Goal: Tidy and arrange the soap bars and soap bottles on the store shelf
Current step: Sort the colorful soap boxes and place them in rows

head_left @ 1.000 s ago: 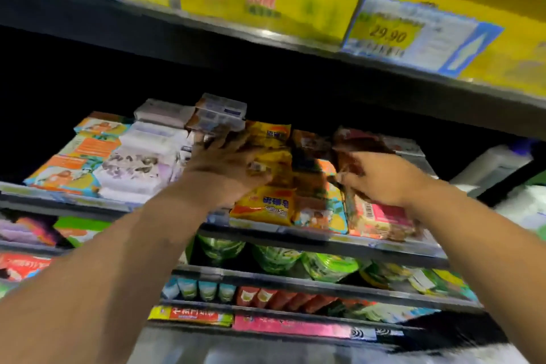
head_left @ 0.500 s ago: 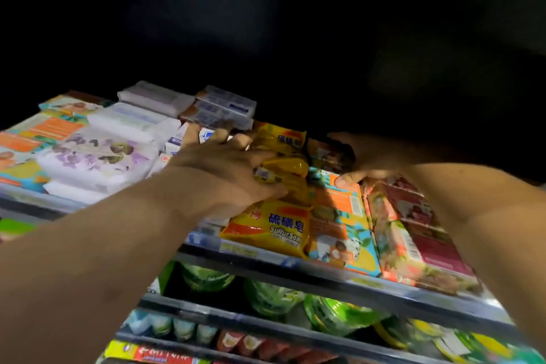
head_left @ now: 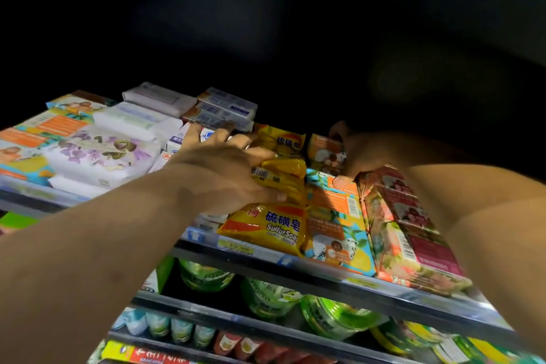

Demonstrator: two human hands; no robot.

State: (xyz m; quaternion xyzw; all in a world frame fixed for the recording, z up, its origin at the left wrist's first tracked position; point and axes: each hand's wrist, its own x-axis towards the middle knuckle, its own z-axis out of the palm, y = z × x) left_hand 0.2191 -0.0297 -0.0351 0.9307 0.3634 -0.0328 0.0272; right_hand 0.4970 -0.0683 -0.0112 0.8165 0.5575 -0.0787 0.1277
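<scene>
L hand [head_left: 224, 174] grips soap [head_left: 285, 173], R hand [head_left: 366, 154] shadowed

Both forearms [head_left: 124, 233] bare right up to frame edge behind each grip; left grip [head_left: 224, 177] and right grip [head_left: 365, 154] are bare hands.

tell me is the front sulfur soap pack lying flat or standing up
Lying flat: the sulfur soap pack shows its printed face upward at the front edge of the shelf, beside the orange soap box.
</scene>
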